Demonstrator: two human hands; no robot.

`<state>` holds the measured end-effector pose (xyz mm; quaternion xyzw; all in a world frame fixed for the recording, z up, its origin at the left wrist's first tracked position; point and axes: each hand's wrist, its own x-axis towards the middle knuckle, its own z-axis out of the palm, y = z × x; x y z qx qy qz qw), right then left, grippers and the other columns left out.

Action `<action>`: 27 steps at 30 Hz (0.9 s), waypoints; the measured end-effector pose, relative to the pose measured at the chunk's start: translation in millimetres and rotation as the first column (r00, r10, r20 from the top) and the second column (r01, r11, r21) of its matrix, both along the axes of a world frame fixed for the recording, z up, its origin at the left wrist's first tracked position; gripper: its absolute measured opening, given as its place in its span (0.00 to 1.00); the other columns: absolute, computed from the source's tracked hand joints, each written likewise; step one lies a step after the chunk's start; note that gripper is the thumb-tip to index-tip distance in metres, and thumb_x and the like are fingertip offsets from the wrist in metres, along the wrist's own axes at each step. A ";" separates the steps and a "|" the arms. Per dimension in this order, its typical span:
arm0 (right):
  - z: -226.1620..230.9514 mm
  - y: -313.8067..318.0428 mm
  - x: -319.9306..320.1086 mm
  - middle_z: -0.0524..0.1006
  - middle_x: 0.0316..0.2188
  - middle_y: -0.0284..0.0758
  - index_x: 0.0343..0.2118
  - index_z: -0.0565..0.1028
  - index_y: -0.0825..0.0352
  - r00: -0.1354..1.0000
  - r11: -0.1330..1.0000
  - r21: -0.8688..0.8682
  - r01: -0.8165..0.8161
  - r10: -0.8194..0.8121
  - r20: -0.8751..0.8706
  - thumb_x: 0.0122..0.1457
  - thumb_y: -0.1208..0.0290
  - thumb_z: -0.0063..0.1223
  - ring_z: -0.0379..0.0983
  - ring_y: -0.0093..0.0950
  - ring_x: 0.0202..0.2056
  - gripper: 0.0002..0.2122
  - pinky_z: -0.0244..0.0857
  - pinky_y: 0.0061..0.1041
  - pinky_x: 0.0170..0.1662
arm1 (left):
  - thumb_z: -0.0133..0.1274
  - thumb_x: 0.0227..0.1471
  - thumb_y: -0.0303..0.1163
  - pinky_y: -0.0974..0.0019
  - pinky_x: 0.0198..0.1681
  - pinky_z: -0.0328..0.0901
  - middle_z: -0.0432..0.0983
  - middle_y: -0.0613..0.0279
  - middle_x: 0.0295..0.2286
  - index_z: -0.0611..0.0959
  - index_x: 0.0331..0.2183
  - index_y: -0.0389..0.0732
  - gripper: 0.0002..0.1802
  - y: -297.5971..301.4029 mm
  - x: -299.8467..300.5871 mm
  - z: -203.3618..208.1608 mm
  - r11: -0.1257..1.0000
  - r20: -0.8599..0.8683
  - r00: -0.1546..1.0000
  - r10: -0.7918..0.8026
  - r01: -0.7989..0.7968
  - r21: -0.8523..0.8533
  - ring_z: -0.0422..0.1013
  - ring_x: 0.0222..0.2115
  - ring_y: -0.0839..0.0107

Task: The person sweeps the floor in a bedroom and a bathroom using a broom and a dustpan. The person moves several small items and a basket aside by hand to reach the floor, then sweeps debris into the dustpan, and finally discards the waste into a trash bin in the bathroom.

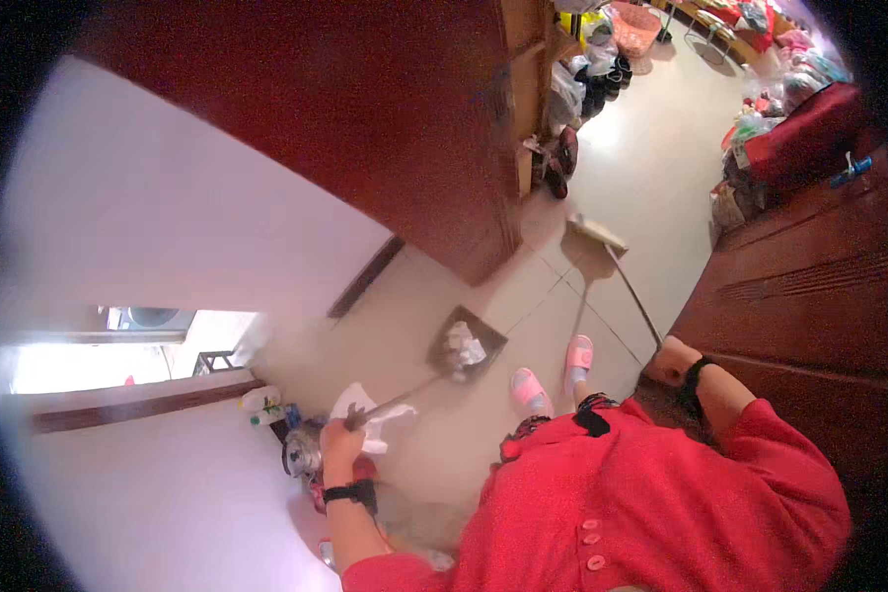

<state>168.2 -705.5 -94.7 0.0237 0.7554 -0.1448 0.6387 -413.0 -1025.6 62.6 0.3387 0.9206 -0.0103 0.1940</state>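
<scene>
My left hand (342, 441) is closed round the long handle of a dark dustpan (490, 342). The pan sits low over the pale floor, left of my feet, and crumpled white waste (463, 345) lies in it. My right hand (673, 361) grips the top of a thin broom handle beside the dark red door at the right. The broom's pale, wide head (597, 234) is down on the tiles ahead of my feet, apart from the dustpan. A white plastic bag (375, 419) shows just behind my left hand.
A dark red door (365, 128) stands at the upper left. Shoes (563, 163) and bags line the far passage, with a pink basket (634, 30) at its end. At the right is a red-covered pile (809, 138). Bottles (261, 406) stand by the left wall.
</scene>
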 end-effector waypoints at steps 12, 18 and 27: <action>125.5 -50.4 -45.6 0.72 0.16 0.34 0.20 0.74 0.69 0.462 0.506 -0.198 0.839 -0.856 -0.231 0.50 0.71 0.46 0.66 0.27 0.20 0.08 0.59 0.30 0.23 | 0.54 0.34 0.37 0.52 0.37 0.66 0.75 0.42 0.26 0.81 0.26 0.34 0.16 -26.4 0.0 -9.0 0.996 -0.093 0.993 -0.076 0.080 0.037 0.72 0.32 0.47; 206.5 -54.6 -72.6 0.68 0.12 0.30 0.18 0.72 0.71 0.249 0.303 -0.226 0.926 -0.939 -0.238 0.45 0.70 0.52 0.60 0.19 0.15 0.09 0.53 0.26 0.18 | 0.55 0.34 0.35 0.51 0.38 0.66 0.75 0.40 0.27 0.81 0.28 0.31 0.18 -72.3 5.8 -8.7 0.998 -0.040 0.998 0.042 -0.040 0.057 0.72 0.32 0.45; 96.9 -32.7 -115.2 0.71 0.12 0.38 0.18 0.71 0.73 0.408 0.635 -0.430 0.642 -0.757 -0.510 0.44 0.68 0.53 0.66 0.26 0.13 0.11 0.59 0.30 0.15 | 0.57 0.32 0.34 0.53 0.37 0.66 0.75 0.40 0.27 0.81 0.28 0.32 0.17 -177.4 36.7 6.1 0.942 0.064 0.942 0.330 -0.333 0.048 0.72 0.32 0.46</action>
